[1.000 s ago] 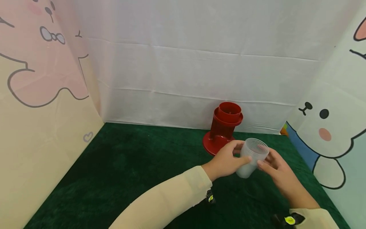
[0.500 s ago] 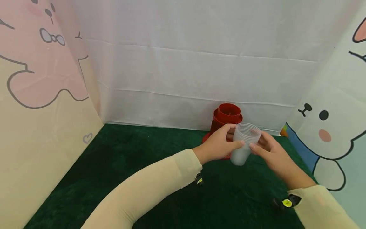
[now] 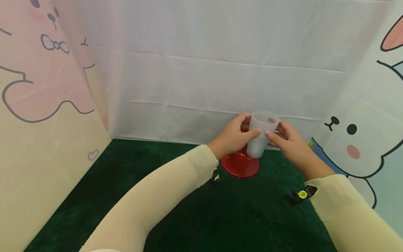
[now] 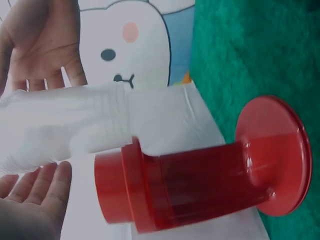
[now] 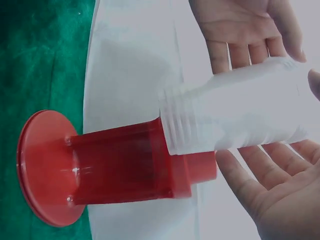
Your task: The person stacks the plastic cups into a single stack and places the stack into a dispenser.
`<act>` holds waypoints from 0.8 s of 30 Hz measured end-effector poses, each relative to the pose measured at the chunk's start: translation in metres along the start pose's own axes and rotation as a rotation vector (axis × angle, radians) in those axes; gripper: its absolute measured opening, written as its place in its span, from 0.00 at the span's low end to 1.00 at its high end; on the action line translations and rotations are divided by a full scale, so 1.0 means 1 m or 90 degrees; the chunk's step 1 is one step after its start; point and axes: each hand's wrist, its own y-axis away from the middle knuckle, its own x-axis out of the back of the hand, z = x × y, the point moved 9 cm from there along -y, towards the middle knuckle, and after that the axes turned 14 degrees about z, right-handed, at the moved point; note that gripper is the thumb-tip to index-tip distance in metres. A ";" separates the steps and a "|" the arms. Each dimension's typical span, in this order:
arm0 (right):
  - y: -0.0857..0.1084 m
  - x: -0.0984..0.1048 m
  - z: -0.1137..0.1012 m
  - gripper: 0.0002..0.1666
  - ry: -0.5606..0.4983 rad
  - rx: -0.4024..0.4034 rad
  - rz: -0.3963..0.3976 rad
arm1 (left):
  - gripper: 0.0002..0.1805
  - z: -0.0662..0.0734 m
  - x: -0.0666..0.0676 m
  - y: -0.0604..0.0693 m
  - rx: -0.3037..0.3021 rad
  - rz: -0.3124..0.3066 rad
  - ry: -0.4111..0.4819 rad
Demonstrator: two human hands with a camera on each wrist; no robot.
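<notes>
Both hands hold a stack of translucent plastic cups [image 3: 256,145], its open rims facing up in the head view. My left hand [image 3: 231,136] grips the stack's left side, thumb across the front. From the right, my right hand [image 3: 291,145] grips it, thumb also in front. A red cup dispenser [image 4: 200,182] with a round base stands upright behind the stack. In the head view, the stack and left hand hide most of its upper part. Both wrist views show the stack's lower end [image 5: 175,120] beside the dispenser's top; whether they touch, I cannot tell.
Dark green cloth [image 3: 220,213] covers the table. A white curtain [image 3: 189,70] hangs close behind the dispenser. Printed cartoon panels stand at the left [image 3: 47,87] and right [image 3: 362,105]. A dark device [image 3: 302,195] is strapped at the right wrist.
Both hands have carried the cup stack up and slightly left, from in front of the dispenser to its upper part. The grip looks the same; the dispenser stays standing.
</notes>
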 end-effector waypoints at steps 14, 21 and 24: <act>-0.035 0.007 -0.029 0.44 0.009 0.009 0.087 | 0.34 0.017 0.022 -0.031 -0.020 0.074 -0.028; -0.055 0.008 -0.033 0.47 0.024 0.004 0.113 | 0.31 0.016 0.033 -0.046 -0.008 0.110 -0.081; -0.063 0.009 -0.035 0.46 0.011 0.009 0.128 | 0.31 0.016 0.035 -0.053 -0.006 0.119 -0.091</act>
